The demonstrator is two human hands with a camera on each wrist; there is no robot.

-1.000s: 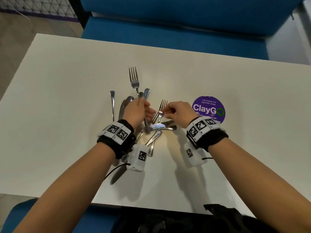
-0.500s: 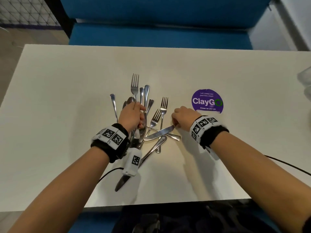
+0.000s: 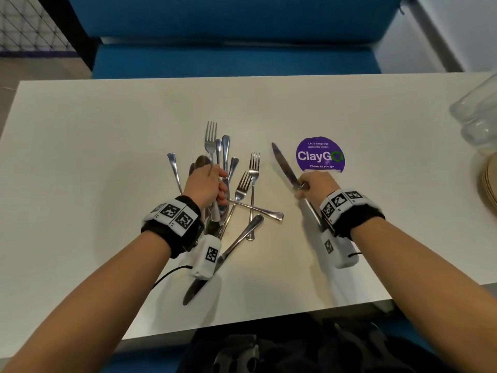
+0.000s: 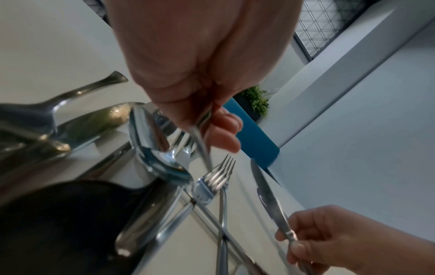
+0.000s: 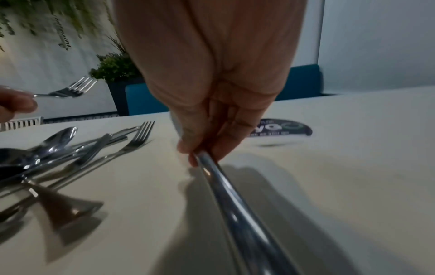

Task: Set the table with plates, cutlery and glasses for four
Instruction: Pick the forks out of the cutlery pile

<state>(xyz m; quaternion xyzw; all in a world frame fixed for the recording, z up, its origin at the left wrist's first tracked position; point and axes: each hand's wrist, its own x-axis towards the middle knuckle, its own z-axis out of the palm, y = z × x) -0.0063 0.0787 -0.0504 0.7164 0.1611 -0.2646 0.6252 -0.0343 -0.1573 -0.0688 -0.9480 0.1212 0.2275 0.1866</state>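
Observation:
A pile of steel cutlery (image 3: 242, 200), with forks, spoons and knives, lies crossed at the middle of the white table (image 3: 102, 157). My left hand (image 3: 212, 181) is over the pile's left side and grips a fork (image 3: 210, 135) by its handle, tines pointing away from me. The right wrist view shows that fork (image 5: 68, 91) raised above the table. My right hand (image 3: 306, 187) is to the right of the pile and grips a table knife (image 3: 282, 162) by the handle, blade pointing away and to the left. Both the knife (image 4: 266, 195) and the right hand (image 4: 329, 236) also appear in the left wrist view.
A round purple ClayGo sticker (image 3: 320, 154) is stuck to the table just beyond my right hand. Clear glasses (image 3: 476, 114) and a stack of plates (image 3: 489, 181) sit at the right edge. A blue bench (image 3: 231, 60) runs behind the table.
My right hand has taken a knife out of the pile and carried it up and to the right. The left hand still grips the fork over the pile.

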